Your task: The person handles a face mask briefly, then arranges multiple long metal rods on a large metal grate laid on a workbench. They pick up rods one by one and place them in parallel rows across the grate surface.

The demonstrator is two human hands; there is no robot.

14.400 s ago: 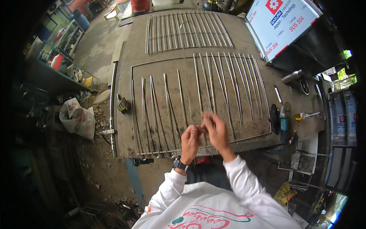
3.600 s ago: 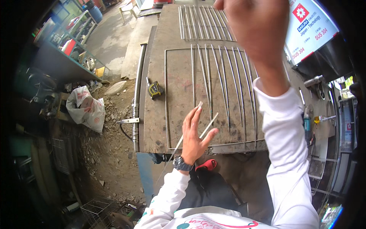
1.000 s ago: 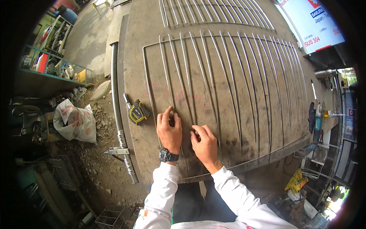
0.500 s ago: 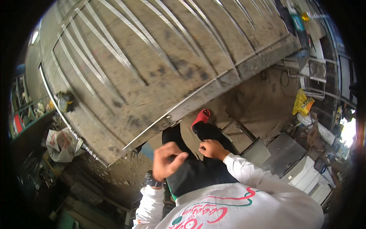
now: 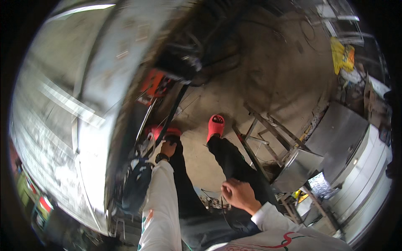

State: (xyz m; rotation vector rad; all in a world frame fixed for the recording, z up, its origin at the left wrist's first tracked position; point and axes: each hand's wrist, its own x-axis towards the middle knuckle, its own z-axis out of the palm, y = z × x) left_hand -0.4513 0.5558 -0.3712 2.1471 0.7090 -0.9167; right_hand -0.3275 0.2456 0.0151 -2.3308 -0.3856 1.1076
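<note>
My left hand (image 5: pixel 168 149), with a dark watch at its wrist, reaches down and forward beside the work table (image 5: pixel 104 138). Its fingers are blurred and point away, so I cannot tell whether they grip anything. Just past it is my red left clog (image 5: pixel 161 132). A dark bar (image 5: pixel 172 109) slants up from near that hand. My right hand (image 5: pixel 239 194) hangs over my right thigh with its fingers curled in, and nothing shows in it. My red right clog (image 5: pixel 216 125) stands on the floor ahead.
An orange-red object (image 5: pixel 153 83) sits under the table edge, and a dark bag-like bundle (image 5: pixel 136 184) lies beside it. To my right are a metal frame stand (image 5: pixel 268 134), a grey sheet-topped stool (image 5: pixel 298 169) and a grey metal panel (image 5: pixel 339 138). Yellow plastic (image 5: pixel 342 55) lies farther off.
I have turned right, so the table now lies to my left. My left hand has moved down and forward from before my lap; my right hand stays curled over my thigh.
</note>
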